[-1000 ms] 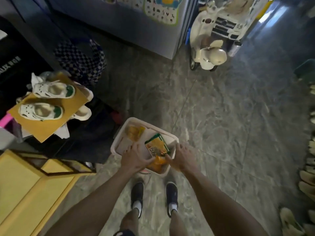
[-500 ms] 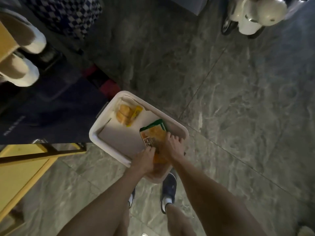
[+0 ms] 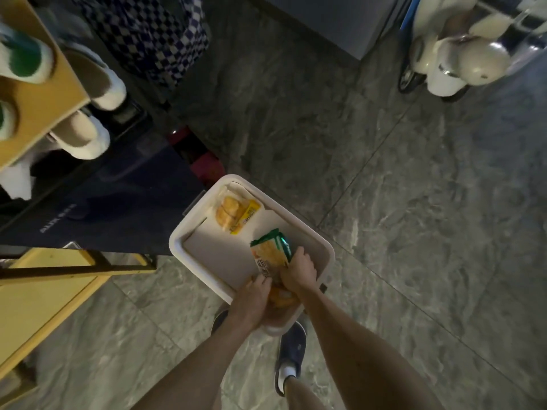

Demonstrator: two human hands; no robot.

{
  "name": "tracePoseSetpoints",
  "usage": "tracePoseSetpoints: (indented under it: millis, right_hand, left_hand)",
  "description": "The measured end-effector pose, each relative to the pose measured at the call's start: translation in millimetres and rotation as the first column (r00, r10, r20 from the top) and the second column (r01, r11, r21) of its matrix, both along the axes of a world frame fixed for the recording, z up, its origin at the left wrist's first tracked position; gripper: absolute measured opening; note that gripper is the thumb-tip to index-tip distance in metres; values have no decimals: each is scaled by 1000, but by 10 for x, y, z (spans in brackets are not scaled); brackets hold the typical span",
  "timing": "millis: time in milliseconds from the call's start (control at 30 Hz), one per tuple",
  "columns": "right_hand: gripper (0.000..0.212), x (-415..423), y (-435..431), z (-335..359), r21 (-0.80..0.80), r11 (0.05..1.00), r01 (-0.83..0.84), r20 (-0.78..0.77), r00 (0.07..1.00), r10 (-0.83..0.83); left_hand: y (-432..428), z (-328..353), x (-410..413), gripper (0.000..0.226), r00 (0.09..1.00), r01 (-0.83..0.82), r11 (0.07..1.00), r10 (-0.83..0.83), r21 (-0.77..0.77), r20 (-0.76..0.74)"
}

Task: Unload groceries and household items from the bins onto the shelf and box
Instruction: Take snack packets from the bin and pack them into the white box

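left hand (image 3: 251,298) and right hand (image 3: 299,271) reach down, fingers (image 3: 299,252) curled.

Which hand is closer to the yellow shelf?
Left. The left hand grips the snack bag on the side toward the yellow shelf; the right hand grips the bag's other side, farther from the shelf.

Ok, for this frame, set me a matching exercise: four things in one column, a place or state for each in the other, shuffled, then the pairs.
Things
1. green and orange packet
2. clear pack of yellow cakes
3. cream toy scooter
4. checkered bag

Places or states
A. top right corner of the view
B. far end of the white bin, untouched
C. top edge of the view, left of centre
D. near end of the bin, held by the left hand and the right hand

Pairs: 1-D, 2-B, 3-A, 4-C
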State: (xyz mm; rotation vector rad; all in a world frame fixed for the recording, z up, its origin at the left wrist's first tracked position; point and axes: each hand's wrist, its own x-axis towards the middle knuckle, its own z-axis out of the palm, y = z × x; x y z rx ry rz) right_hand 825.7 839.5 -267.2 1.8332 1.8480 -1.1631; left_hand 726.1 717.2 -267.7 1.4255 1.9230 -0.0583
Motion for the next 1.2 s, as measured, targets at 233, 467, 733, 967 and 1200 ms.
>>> tracePoseSetpoints:
  millis: [233,467,733,967,1200]
  right_hand:
    - [27,111,47,917,171,979,-112,-28,993,118]
    - [27,28,399,2294,417,907,-63,-50,994,92]
    - [30,-345,486,3965,559,821,114,-191,982,-6]
    - [33,-758,301,4773,671,727,148,-287,955,70]
    - [33,-1211,-110,5110,716,698,20,-276,927,256]
  left_hand:
    - [78,1058,-394,19,994,-57,997,51,60,97]
    - [565,2582,-1045,45,996,-82,947,72,311,45]
    - [725,4160,-1586,45,975,-219,797,206,563,87]
    - [469,4911,-2102,57,959,-267,656,252,706,129]
    - [-302,5239,-2369,63,925,-299,564,371,770,87]
